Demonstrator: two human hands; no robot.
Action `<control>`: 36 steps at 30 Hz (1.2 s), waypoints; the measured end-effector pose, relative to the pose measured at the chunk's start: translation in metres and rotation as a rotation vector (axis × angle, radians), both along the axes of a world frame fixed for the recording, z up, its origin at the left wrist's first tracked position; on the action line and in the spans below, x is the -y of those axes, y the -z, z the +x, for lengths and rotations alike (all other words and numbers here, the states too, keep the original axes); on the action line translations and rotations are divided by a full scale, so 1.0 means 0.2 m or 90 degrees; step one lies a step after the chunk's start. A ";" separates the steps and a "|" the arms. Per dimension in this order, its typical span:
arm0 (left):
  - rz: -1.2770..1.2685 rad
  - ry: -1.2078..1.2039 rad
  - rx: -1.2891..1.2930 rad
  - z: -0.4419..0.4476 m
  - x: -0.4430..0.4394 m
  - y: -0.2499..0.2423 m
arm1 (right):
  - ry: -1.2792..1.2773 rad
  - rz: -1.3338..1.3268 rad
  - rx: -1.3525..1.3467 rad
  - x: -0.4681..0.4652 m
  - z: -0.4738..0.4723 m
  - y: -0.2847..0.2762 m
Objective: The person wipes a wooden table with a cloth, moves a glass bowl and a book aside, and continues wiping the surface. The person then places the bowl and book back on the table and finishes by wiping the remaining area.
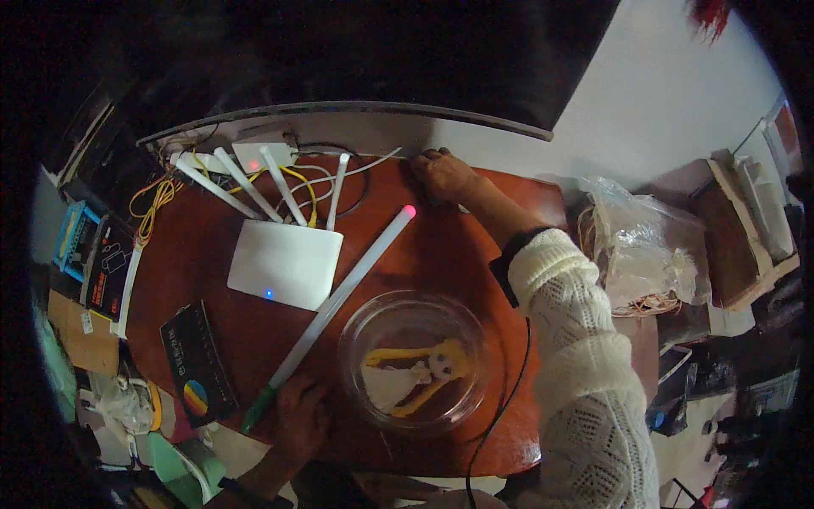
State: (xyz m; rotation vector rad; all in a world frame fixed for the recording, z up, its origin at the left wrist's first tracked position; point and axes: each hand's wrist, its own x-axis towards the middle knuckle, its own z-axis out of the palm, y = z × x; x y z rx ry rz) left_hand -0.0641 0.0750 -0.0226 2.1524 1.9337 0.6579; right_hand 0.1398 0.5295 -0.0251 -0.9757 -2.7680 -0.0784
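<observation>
My right hand [442,177] reaches to the back edge of the reddish-brown table [439,254], close to the wall. Its fingers are curled down near the end of a white cable, and what lies under them is hidden. My left hand [304,407] rests on the table near the front edge, in shadow. Beside it lies a white light stick [356,289] with a green end and a glowing pink tip, slanting across the table. Between my arms a clear round bowl [353,388] holds a yellow-and-white two-armed tool [439,362].
A white router [286,264] with several antennas and a blue light stands left. Behind it are a white box [254,156] and yellow cables [156,203]. A black printed box [197,366] lies front left, a plastic bag [655,235] right. A black cord [512,394] hangs by my sleeve.
</observation>
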 end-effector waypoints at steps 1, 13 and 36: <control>0.016 0.002 0.002 0.00 0.00 0.00 | 0.030 0.008 0.006 0.00 0.03 0.01; 0.024 -0.019 -0.001 0.01 0.00 -0.01 | 0.354 -0.049 0.108 0.03 0.81 -0.04; -0.004 -0.039 -0.020 0.02 0.01 0.04 | 0.610 0.085 0.157 0.09 0.91 0.17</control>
